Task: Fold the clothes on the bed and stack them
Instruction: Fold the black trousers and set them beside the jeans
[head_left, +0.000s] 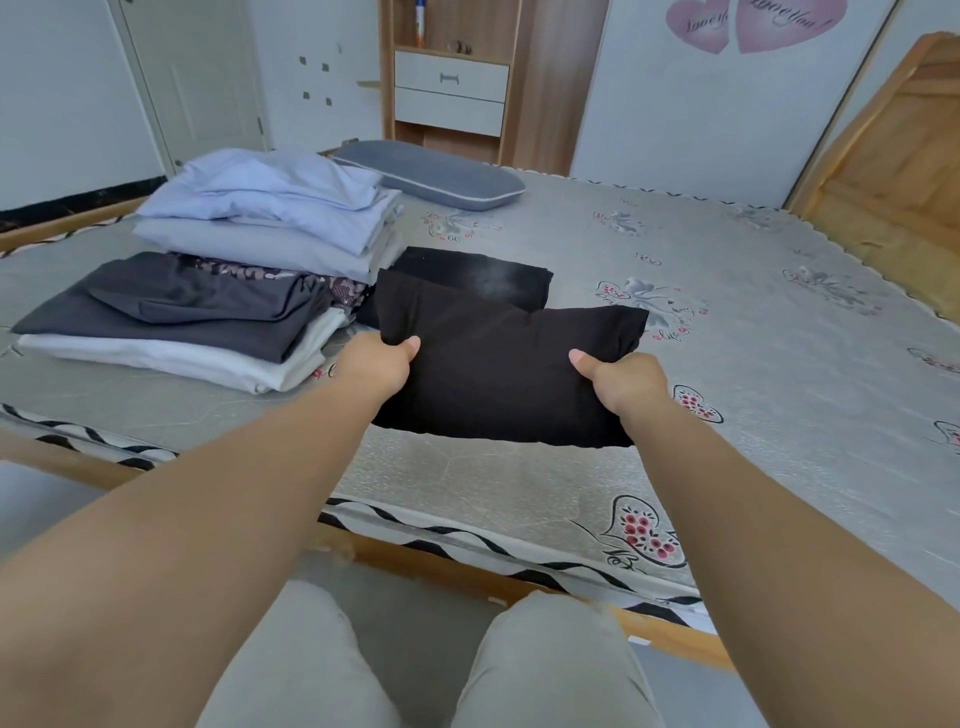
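Note:
I hold a folded black garment (498, 374) lifted above the mattress (753, 364). My left hand (376, 366) grips its left edge with the thumb on top, and my right hand (621, 384) grips its right edge the same way. Behind it another folded black garment (478, 273) lies flat on the bed. To the left stands a stack with a dark grey garment (171, 306) over white ones. Further back is a stack of light blue and grey clothes (270, 208).
A grey pillow (436, 174) lies at the far side of the bed. A wooden shelf unit with white drawers (449, 91) stands against the wall. A wooden panel (893, 171) leans at the right. My knees are at the bed's near edge.

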